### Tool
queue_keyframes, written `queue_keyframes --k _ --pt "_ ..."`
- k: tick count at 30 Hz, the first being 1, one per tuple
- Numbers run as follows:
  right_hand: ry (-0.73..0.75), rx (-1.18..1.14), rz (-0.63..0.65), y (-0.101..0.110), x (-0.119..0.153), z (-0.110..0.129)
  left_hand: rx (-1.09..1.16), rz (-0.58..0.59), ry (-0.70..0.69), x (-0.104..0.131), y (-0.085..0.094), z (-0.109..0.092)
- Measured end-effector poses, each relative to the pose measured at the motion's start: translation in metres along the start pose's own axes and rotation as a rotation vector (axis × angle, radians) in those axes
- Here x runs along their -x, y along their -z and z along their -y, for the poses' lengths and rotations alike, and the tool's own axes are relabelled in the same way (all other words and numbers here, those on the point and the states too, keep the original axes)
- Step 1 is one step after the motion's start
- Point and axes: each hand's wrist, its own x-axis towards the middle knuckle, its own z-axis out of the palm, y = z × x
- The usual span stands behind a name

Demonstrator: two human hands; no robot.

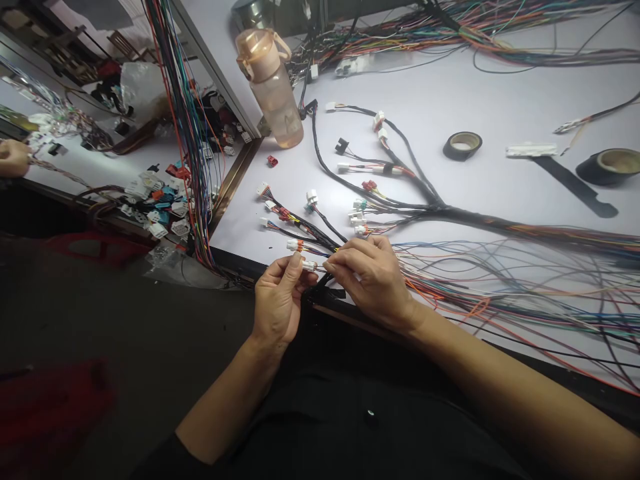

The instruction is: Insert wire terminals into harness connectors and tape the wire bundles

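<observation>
The small white connector [309, 265] sits at the near edge of the desk [500, 193], pinched between my two hands just above the dark rim. My left hand [278, 303] has its grip closed on the connector's left end, thumb and forefinger pressed around it. My right hand [371, 273] comes in from the other side, its fingertips [334, 264] drawn tight together on the thin wires that run into the connector; I cannot tell exactly how many wires it holds. Just beyond my hands a wire harness [430, 212] spreads over the desk: a black-wrapped trunk that forks into branches, each ending in white or red plugs, and to the right it loosens into a fan of coloured wires [525, 287]. A lone red plug [272, 161] lies apart near a translucent pink water bottle [273, 87] that stands upright at the desk's far left corner. Farther right I see a roll of black tape [463, 145] lying flat, and a second roll [611, 165] near the right border, with a white strip [531, 151] between them. Off the desk's left side hangs a bundle of coloured cables [186, 127], and beyond it another person's hand [13, 158] shows at the left border.
</observation>
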Motion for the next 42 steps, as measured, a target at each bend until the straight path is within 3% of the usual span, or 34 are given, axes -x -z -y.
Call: queue_keyframes --k 18,25,42 --pt "-0.114 -0.111 -0.058 -0.009 0.009 0.009 0.022 0.046 -0.012 0.007 -0.007 0.006" --pt "-0.017 0.044 -0.043 -0.003 0.007 0.001 0.097 0.008 0.022 0.004 -0.006 0.007" --pt "0.029 -0.036 0.009 -0.004 0.003 -0.002 -0.017 0.044 -0.044 -0.001 -0.001 0.003"
